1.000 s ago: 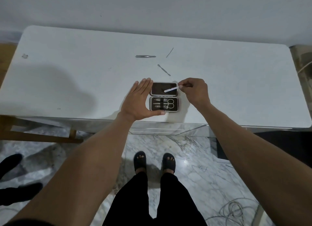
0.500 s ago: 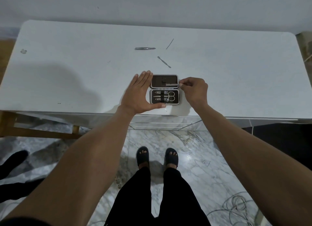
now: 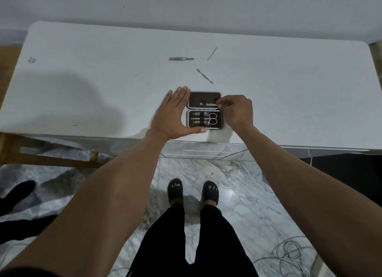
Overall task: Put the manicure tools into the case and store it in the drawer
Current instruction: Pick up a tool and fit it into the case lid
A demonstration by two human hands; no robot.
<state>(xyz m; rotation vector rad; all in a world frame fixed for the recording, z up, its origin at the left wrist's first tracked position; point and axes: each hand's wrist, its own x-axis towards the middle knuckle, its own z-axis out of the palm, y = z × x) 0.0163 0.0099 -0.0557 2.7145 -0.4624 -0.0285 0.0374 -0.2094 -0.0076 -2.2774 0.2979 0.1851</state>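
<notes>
A small manicure case (image 3: 194, 98) lies open near the front edge of the white table (image 3: 289, 94). Its near half holds scissors (image 3: 213, 119) and clippers under straps. My left hand (image 3: 173, 115) lies flat against the case's left side, thumb along its near edge. My right hand (image 3: 237, 111) pinches the end of a thin metal tool (image 3: 208, 104) that lies across the far half, under a strap. Tweezers (image 3: 181, 58), a thin pick (image 3: 212, 53) and a cuticle pusher (image 3: 204, 76) lie loose farther back on the table.
A wall runs behind the table. Below are a marble floor, my sandalled feet (image 3: 192, 192), a wooden frame (image 3: 51, 158) at the left and loose cables (image 3: 289, 254) at the lower right. No drawer is in view.
My right hand has lowered the thin tool from a tilt above the case's far half to lie flat under its strap. My left hand has stayed against the case.
</notes>
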